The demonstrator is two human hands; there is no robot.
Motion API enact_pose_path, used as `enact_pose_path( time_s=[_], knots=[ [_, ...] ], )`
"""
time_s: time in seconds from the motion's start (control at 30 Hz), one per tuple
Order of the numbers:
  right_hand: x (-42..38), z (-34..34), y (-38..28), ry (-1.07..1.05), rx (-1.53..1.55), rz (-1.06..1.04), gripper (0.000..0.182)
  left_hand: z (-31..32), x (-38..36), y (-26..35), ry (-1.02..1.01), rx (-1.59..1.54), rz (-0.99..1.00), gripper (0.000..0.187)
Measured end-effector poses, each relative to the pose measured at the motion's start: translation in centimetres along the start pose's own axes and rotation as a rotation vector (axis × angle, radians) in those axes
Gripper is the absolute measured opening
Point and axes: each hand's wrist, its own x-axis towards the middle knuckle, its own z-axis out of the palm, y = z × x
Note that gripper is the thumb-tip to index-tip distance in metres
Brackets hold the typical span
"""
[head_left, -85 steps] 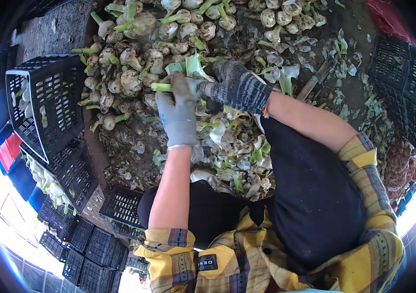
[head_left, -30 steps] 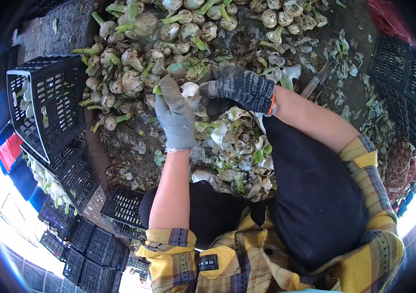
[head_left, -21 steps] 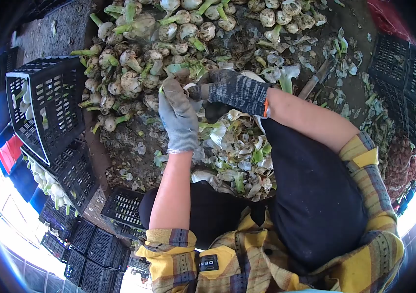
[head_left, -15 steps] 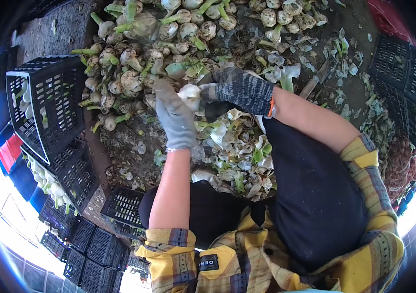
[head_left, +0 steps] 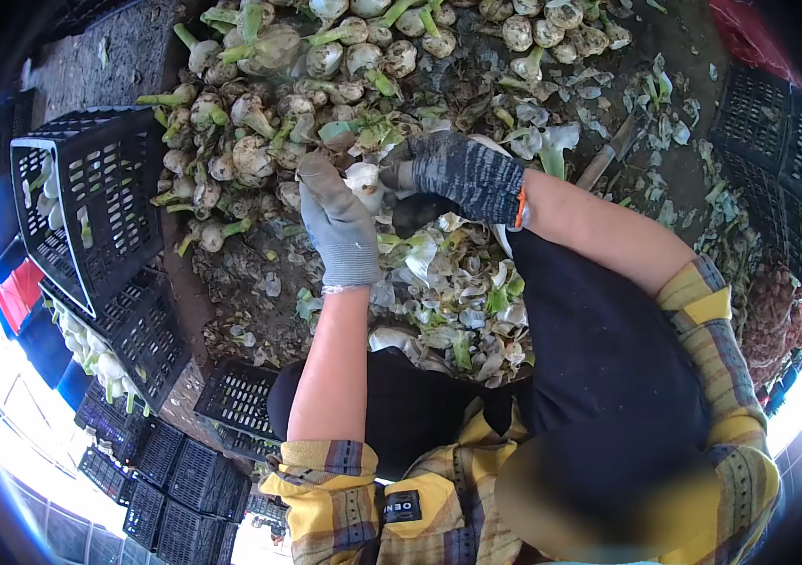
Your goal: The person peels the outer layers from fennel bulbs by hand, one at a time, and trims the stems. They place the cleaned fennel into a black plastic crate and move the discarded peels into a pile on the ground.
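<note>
In a pale grey knit glove, my left hand (head_left: 337, 218) is closed around a whitish, partly peeled garlic bulb (head_left: 364, 185). My right hand (head_left: 453, 177), in a dark mottled glove with an orange cuff edge, has its curled fingers against the bulb's right side; the fingertips are partly hidden. Below the hands lies a heap of stripped garlic skins and leaves (head_left: 457, 315). Unpeeled, soil-stained garlic bulbs (head_left: 255, 155) with green stems are piled just beyond my left hand.
A black plastic crate (head_left: 113, 198) with white bulbs inside stands on its side at left, above another crate (head_left: 151, 344) of trimmed bulbs. More black crates (head_left: 189, 476) are stacked at lower left. A long-handled tool (head_left: 611, 153) lies among scraps at right. Dark crates (head_left: 777, 132) stand far right.
The garlic bulb has turned slightly between my hands, and both hands have shifted only a little. A blurred dark and yellow shape now covers part of my lap at lower right.
</note>
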Motion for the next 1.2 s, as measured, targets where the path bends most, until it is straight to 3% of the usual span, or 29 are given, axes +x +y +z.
enact_pose_path(
  time_s=[0.1, 0.2, 0.3, 0.43, 0.47, 0.6, 0.7, 0.73, 0.87, 1.0, 1.07, 1.1, 1.13, 1.17, 1.2],
  knots=[
    [0.3, -0.1, 0.3, -0.017, -0.142, -0.082, 0.029, -0.2, 0.1, 0.6, -0.123, -0.019, -0.002, 0.043],
    [0.7, -0.1, 0.3, -0.012, -0.377, -0.12, 0.026, 0.2, 0.0, -0.8, 0.071, -0.363, -0.207, 0.049],
    [0.2, 0.3, -0.3, 0.088, -0.497, -0.074, 0.022, 0.1, -0.2, 0.1, 0.029, -0.265, -0.217, 0.049],
    [2.1, -2.1, 2.6, 0.352, -1.189, -0.518, 0.025, 0.1, 0.0, 0.5, 0.05, -0.224, -0.12, 0.052],
    [1.2, -1.4, 1.4, 0.326, -1.088, -0.401, 0.028, 0.1, 0.1, 0.4, 0.049, -0.183, -0.077, 0.053],
    [0.8, 0.9, 0.5, 0.399, -0.813, -0.59, 0.028, 0.5, 0.2, 0.5, -0.016, -0.171, -0.103, 0.058],
    [1.6, 2.6, 1.1, 0.494, -1.072, -0.849, 0.027, 1.7, 0.0, 1.2, 0.066, -0.316, -0.06, 0.055],
    [1.6, 2.9, 1.0, 0.489, -1.023, -0.749, 0.026, 1.2, -0.3, 1.8, 0.008, -0.381, -0.252, 0.054],
    [2.0, 2.3, -0.6, 0.481, -0.978, -0.484, 0.027, 1.9, -0.8, 0.6, 0.118, -0.214, -0.037, 0.053],
    [5.2, -0.4, 1.6, 0.549, -0.973, -0.462, 0.027, 1.5, -0.7, 0.4, 0.038, -0.251, -0.208, 0.055],
    [5.1, -0.7, 2.3, 0.606, -1.07, -0.695, 0.027, 1.6, -0.7, 1.7, 0.022, -0.363, -0.333, 0.056],
    [4.7, -0.4, 1.9, 0.631, -1.12, -0.814, 0.027, 1.7, -0.6, 1.2, 0.04, -0.316, -0.255, 0.057],
    [4.0, -0.1, 1.7, 0.596, -0.821, -0.545, 0.027, 1.8, -0.3, 0.4, 0.059, -0.269, -0.177, 0.057],
    [2.8, 1.0, 0.8, 0.55, -0.844, -0.635, 0.027, 1.9, -0.1, 0.0, 0.076, -0.222, -0.098, 0.057],
    [1.9, 1.9, 0.3, 0.506, -0.864, -0.724, 0.026, 1.9, -0.1, 0.6, 0.062, -0.261, -0.208, 0.056]
  ],
)
